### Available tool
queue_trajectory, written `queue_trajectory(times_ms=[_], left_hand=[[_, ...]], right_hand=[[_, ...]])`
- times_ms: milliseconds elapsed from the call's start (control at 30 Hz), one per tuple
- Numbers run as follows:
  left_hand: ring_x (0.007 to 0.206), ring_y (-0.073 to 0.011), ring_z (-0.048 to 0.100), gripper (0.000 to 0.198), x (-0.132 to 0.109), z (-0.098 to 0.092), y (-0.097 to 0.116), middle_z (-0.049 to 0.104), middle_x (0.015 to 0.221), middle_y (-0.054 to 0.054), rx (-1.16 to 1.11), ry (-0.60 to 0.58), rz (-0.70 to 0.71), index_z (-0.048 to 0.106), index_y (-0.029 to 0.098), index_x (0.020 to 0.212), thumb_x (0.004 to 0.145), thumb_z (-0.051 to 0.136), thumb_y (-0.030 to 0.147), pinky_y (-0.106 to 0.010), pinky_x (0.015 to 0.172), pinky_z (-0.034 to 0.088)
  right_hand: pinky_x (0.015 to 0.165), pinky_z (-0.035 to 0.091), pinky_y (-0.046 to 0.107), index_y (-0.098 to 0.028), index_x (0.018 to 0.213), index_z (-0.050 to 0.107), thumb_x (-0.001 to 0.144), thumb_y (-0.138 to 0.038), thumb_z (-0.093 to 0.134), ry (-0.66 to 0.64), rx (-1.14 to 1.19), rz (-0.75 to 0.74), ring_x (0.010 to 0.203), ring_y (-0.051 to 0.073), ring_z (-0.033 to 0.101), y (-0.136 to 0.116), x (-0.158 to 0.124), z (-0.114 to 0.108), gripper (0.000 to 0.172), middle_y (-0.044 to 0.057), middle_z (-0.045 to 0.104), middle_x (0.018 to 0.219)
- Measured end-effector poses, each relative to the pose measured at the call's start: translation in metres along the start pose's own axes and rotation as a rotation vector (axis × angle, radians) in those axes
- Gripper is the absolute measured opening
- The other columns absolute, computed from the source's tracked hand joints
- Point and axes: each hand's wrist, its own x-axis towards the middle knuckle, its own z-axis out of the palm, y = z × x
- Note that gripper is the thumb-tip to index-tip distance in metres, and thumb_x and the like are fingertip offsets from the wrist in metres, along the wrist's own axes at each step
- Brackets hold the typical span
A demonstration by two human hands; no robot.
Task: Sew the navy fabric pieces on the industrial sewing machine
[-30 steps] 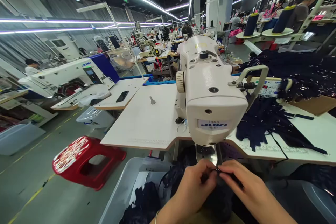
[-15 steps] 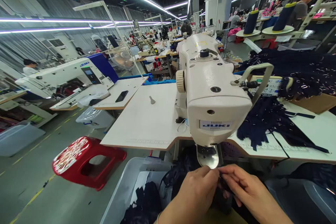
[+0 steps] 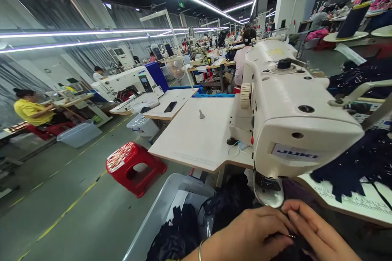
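Observation:
Under the front of a white JUKI sewing machine (image 3: 306, 138), my left hand (image 3: 254, 230) and my right hand (image 3: 318, 228) meet with fingers pinched together. Between them is a dark fabric strap with a small shiny metal piece (image 3: 290, 236) at my left fingertips. Most of the strap is hidden by the fingers. Just above my hands sits the machine's rounded metal plate (image 3: 269, 193). A clear plastic bin (image 3: 150, 216) stands below on the left, holding a heap of dark straps (image 3: 176, 232).
Navy straps with metal bits (image 3: 358, 167) are piled on the table's right side. A flat metal tool (image 3: 201, 114) lies on the white tabletop (image 3: 183, 138). A red stool (image 3: 137, 171) stands on the floor at left. A phone (image 3: 170, 107) rests on the neighbouring table. Other people sit farther off.
The view has swung left, so the machine and tables appear farther right. My hands stay together below the machine, and the small metal piece now shows between them.

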Motion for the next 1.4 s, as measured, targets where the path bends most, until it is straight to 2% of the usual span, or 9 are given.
queue_trajectory(times_ms=[267, 367, 433, 500, 633, 800, 933, 1100, 1400], left_hand=[[0.085, -0.0143, 0.063, 0.014, 0.003, 0.006, 0.0, 0.068, 0.093, -0.006, -0.406, 0.148, -0.284, 0.055, 0.017, 0.079, 0.076, 0.068, 0.017, -0.025, 0.078, 0.048], [0.08, -0.0127, 0.062, 0.016, 0.005, 0.007, 0.0, 0.067, 0.089, -0.005, -0.464, 0.244, -0.409, 0.05, 0.017, 0.076, 0.075, 0.066, 0.017, -0.023, 0.072, 0.049], [0.069, -0.0104, 0.06, 0.02, 0.006, 0.009, 0.0, 0.066, 0.087, -0.004, -0.503, 0.291, -0.474, 0.048, 0.018, 0.074, 0.075, 0.067, 0.021, -0.021, 0.061, 0.049], [0.059, -0.0078, 0.057, 0.023, 0.006, 0.011, -0.001, 0.065, 0.087, -0.004, -0.541, 0.312, -0.499, 0.047, 0.017, 0.074, 0.074, 0.069, 0.025, -0.018, 0.052, 0.047], [0.053, -0.0063, 0.057, 0.021, 0.008, 0.016, -0.001, 0.066, 0.086, -0.004, -0.548, 0.31, -0.479, 0.048, 0.017, 0.073, 0.075, 0.068, 0.024, -0.018, 0.049, 0.048], [0.055, -0.0072, 0.059, 0.016, 0.007, 0.026, -0.003, 0.07, 0.089, -0.003, -0.335, 0.315, -0.322, 0.048, 0.018, 0.071, 0.078, 0.062, 0.014, -0.018, 0.053, 0.049], [0.079, -0.0121, 0.065, 0.016, 0.003, 0.032, -0.006, 0.069, 0.09, -0.002, -0.085, 0.382, -0.142, 0.052, 0.02, 0.078, 0.078, 0.059, 0.005, -0.022, 0.072, 0.052], [0.084, -0.0123, 0.063, 0.014, 0.001, 0.032, -0.004, 0.063, 0.091, -0.003, 0.062, 0.442, -0.043, 0.055, 0.02, 0.083, 0.081, 0.063, 0.009, -0.022, 0.074, 0.052], [0.089, -0.0134, 0.065, 0.015, 0.0, 0.034, -0.005, 0.067, 0.098, -0.004, 0.02, 0.409, -0.007, 0.054, 0.021, 0.087, 0.083, 0.061, 0.008, -0.022, 0.078, 0.053]], right_hand=[[0.065, 0.05, 0.024, -0.024, 0.076, 0.062, 0.085, -0.043, 0.059, 0.152, -0.305, -0.396, 0.073, 0.017, 0.059, -0.012, 0.007, -0.013, 0.021, 0.001, 0.06, 0.075], [0.075, 0.049, 0.032, -0.026, 0.08, 0.066, 0.086, -0.04, 0.059, 0.383, -0.357, -0.584, 0.084, 0.022, 0.06, -0.008, 0.003, -0.009, 0.017, 0.004, 0.063, 0.087], [0.078, 0.049, 0.035, -0.026, 0.082, 0.068, 0.089, -0.036, 0.055, 0.484, -0.349, -0.636, 0.088, 0.023, 0.061, 0.0, -0.002, -0.006, 0.018, 0.006, 0.064, 0.09], [0.075, 0.051, 0.033, -0.025, 0.08, 0.068, 0.093, -0.035, 0.048, 0.421, -0.318, -0.601, 0.084, 0.023, 0.063, 0.01, -0.006, -0.002, 0.025, 0.006, 0.066, 0.084], [0.078, 0.055, 0.03, -0.024, 0.092, 0.07, 0.089, -0.047, 0.054, 0.254, -0.204, -0.5, 0.09, 0.024, 0.066, 0.019, -0.008, 0.01, 0.028, 0.007, 0.068, 0.092], [0.062, 0.055, 0.02, -0.024, 0.08, 0.066, 0.084, -0.036, 0.065, 0.406, 0.045, -0.431, 0.075, 0.017, 0.064, 0.015, -0.01, 0.026, 0.012, 0.003, 0.062, 0.083], [0.068, 0.056, 0.025, -0.023, 0.074, 0.061, 0.085, -0.029, 0.064, 0.478, 0.12, -0.501, 0.08, 0.018, 0.064, 0.022, -0.011, 0.033, 0.013, 0.004, 0.064, 0.084], [0.068, 0.055, 0.026, -0.025, 0.08, 0.061, 0.086, -0.016, 0.061, 0.494, 0.1, -0.677, 0.08, 0.017, 0.062, 0.033, -0.01, 0.036, 0.01, 0.002, 0.062, 0.083], [0.067, 0.054, 0.029, -0.026, 0.083, 0.06, 0.085, -0.012, 0.059, 0.491, 0.049, -0.739, 0.077, 0.017, 0.061, 0.034, -0.01, 0.034, 0.014, 0.002, 0.062, 0.082]])
